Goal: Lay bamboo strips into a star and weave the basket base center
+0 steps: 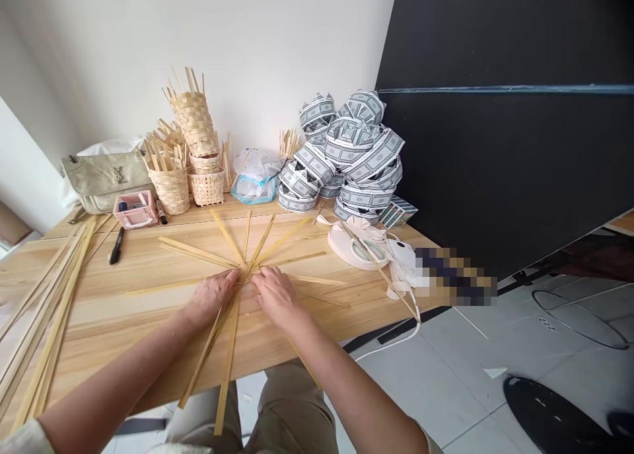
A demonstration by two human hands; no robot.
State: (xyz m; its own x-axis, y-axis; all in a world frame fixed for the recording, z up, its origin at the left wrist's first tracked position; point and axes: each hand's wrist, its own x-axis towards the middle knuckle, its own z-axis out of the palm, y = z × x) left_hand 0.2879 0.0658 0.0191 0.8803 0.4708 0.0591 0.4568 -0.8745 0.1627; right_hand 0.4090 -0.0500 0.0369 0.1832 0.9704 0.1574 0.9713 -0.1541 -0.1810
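Flat bamboo strips (230,355) cross at one point on the wooden table (163,328) and fan out like spokes, some hanging past the front edge. My left hand (214,295) rests at the left of the crossing, its fingers together on the strips. Just right of the crossing lies my right hand (274,294), its fingers bent and pressed down on the strips. The fingertips of both hands are close together, with a small gap between them. The exact grip of the fingertips is too small to make out.
Loose long strips (54,315) lie at the left. Behind stand woven baskets (193,127), a pink box (135,209), a bag (106,180) and a plastic bag (255,176). Patterned grey-white bands (351,143) are piled at back right, near a tape roll (347,246) and scissors (369,250).
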